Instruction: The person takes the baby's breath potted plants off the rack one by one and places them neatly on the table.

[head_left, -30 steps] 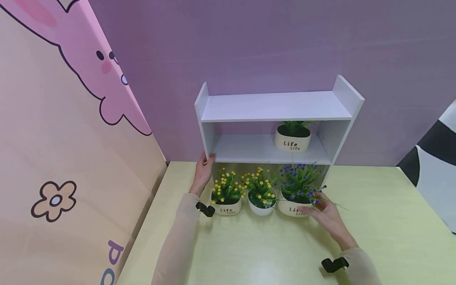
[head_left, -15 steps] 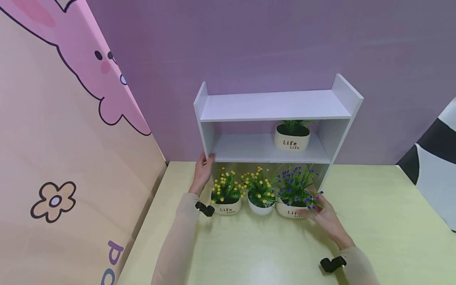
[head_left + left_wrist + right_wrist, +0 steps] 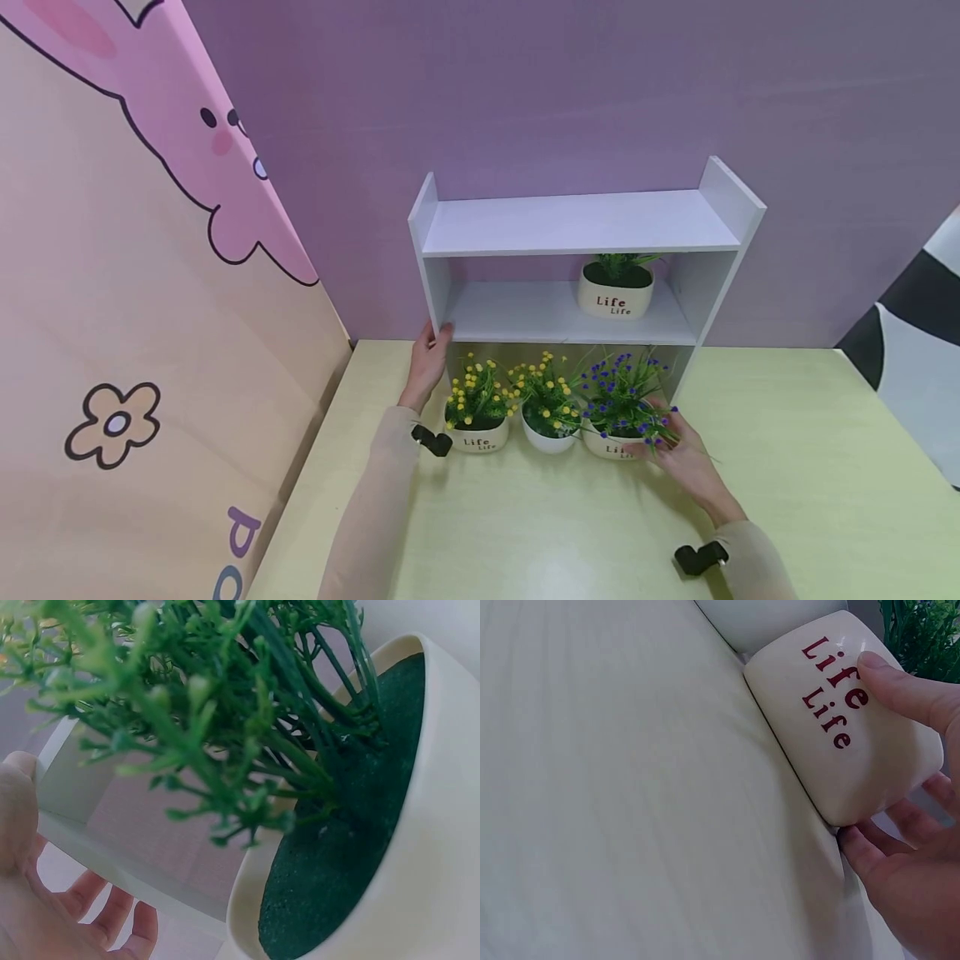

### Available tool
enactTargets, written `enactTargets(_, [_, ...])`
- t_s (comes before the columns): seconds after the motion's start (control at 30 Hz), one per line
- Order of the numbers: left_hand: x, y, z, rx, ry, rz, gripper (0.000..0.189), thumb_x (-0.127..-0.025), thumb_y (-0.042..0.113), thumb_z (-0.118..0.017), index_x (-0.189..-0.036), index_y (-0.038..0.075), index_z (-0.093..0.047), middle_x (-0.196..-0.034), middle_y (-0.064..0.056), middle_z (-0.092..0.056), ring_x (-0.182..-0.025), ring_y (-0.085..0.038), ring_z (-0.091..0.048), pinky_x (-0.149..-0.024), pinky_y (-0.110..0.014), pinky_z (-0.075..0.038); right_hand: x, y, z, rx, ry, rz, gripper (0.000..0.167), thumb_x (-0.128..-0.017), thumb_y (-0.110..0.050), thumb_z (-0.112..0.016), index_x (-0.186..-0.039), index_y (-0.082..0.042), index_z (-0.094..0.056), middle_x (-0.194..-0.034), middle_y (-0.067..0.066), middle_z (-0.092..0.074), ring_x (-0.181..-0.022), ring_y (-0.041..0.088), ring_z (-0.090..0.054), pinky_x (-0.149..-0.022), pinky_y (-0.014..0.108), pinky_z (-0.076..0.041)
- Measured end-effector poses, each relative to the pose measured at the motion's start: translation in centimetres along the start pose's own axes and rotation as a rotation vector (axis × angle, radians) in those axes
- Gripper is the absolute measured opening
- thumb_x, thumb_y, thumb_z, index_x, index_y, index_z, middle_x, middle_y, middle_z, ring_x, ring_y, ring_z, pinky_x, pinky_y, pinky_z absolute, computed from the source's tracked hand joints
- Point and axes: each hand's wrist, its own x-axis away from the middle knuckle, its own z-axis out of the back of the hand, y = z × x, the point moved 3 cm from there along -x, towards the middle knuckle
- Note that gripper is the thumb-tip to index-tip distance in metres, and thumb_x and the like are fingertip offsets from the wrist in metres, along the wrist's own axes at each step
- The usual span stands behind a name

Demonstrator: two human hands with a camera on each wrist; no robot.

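Note:
My left hand (image 3: 425, 367) grips the left side panel of a white two-tier shelf (image 3: 570, 312); in the left wrist view its thumb and fingers (image 3: 114, 911) lie on opposite sides of the panel edge. My right hand (image 3: 688, 468) holds the right end of a cream oval flowerpot (image 3: 604, 447) with blue-flowered artificial plants, lettered "Life Life". In the right wrist view the thumb presses the lettered front of this flowerpot (image 3: 802, 682), with fingers curled at its end. A round white pot (image 3: 550, 442) with yellow flowers stands close at its left.
Another cream pot (image 3: 480, 440) with yellow flowers stands at the row's left end, near my left wrist. On the shelf's middle board sits a green-planted cream pot (image 3: 613, 302). A purple wall (image 3: 570, 92) rises behind the pale table (image 3: 525, 533).
My right hand and the blue-flowered pot have shifted slightly left, closer to the round white pot. My left hand has stayed on the shelf panel.

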Motion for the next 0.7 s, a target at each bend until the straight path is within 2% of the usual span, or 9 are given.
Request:
enactTargets(0.07, [0.01,0.01,0.02,-0.001,0.003,-0.001,0.059,-0.113,0.045,-0.05,-0.165,0.02,-0.041,-0.156,-0.02,-0.053,-0.142,-0.041,-0.054,-0.113,-0.063,-0.046,-0.02,-0.02,0.03,0.012,-0.002,0.014,0.081,-0.096,-0.012,-0.081,-0.162,-0.003,-0.036,-0.141,0.017,-0.061,-0.108,-0.01,-0.063,-0.091,0.016,-0.055])
enactTargets(0.13, [0.01,0.01,0.04,0.0,0.006,-0.002,0.059,-0.113,0.045,-0.05,-0.165,0.019,-0.042,-0.155,-0.021,-0.054,-0.142,-0.042,-0.054,-0.113,-0.064,-0.047,0.01,-0.03,0.06,0.04,-0.005,0.022,0.08,-0.095,-0.014,-0.082,-0.161,-0.005,-0.038,-0.136,0.011,-0.063,-0.101,-0.009,-0.062,-0.086,0.017,-0.055])
enactTargets(0.2, [-0.03,0.0,0.02,0.0,0.008,-0.003,0.058,-0.113,0.045,-0.05,-0.164,0.019,-0.043,-0.153,-0.021,-0.055,-0.141,-0.042,-0.055,-0.113,-0.064,-0.046,0.1,-0.01,0.1,0.045,-0.002,0.02,0.08,-0.096,-0.013,-0.081,-0.162,-0.005,-0.037,-0.137,0.014,-0.063,-0.101,-0.011,-0.06,-0.087,0.016,-0.055])
enactTargets(0.3, [-0.05,-0.06,-0.03,-0.001,0.003,-0.003,0.057,-0.113,0.045,-0.05,-0.164,0.019,-0.044,-0.152,-0.021,-0.056,-0.142,-0.041,-0.054,-0.114,-0.064,-0.046,0.3,0.06,0.19,0.046,-0.001,0.001,0.081,-0.097,-0.012,-0.079,-0.164,-0.005,-0.035,-0.144,0.028,-0.057,-0.102,-0.014,-0.056,-0.087,0.014,-0.053])
enactTargets(0.37, [-0.03,-0.08,-0.07,-0.003,0.001,-0.001,0.057,-0.113,0.044,-0.05,-0.164,0.02,-0.043,-0.152,-0.02,-0.056,-0.142,-0.041,-0.054,-0.115,-0.064,-0.046,0.4,0.1,0.26,0.054,0.001,-0.012,0.084,-0.097,-0.011,-0.079,-0.166,-0.005,-0.032,-0.15,0.032,-0.052,-0.109,-0.016,-0.054,-0.092,0.011,-0.051])
enactTargets(0.5, [-0.01,-0.1,-0.05,0.001,0.004,-0.004,0.058,-0.113,0.044,-0.05,-0.165,0.021,-0.042,-0.152,-0.021,-0.056,-0.142,-0.041,-0.054,-0.115,-0.064,-0.045,0.43,0.1,0.25,0.08,-0.003,-0.014,0.09,-0.094,-0.012,-0.083,-0.167,-0.006,-0.03,-0.148,0.029,-0.052,-0.109,-0.011,-0.053,-0.092,0.011,-0.049])
enactTargets(0.7, [0.03,-0.12,-0.02,0.004,0.008,-0.005,0.058,-0.113,0.044,-0.051,-0.165,0.019,-0.043,-0.151,-0.022,-0.057,-0.141,-0.042,-0.055,-0.114,-0.065,-0.045,0.45,-0.08,0.01,0.03,-0.031,0.013,0.088,-0.095,-0.008,-0.081,-0.165,0.0,-0.028,-0.148,0.033,-0.049,-0.11,-0.012,-0.056,-0.092,0.012,-0.052])
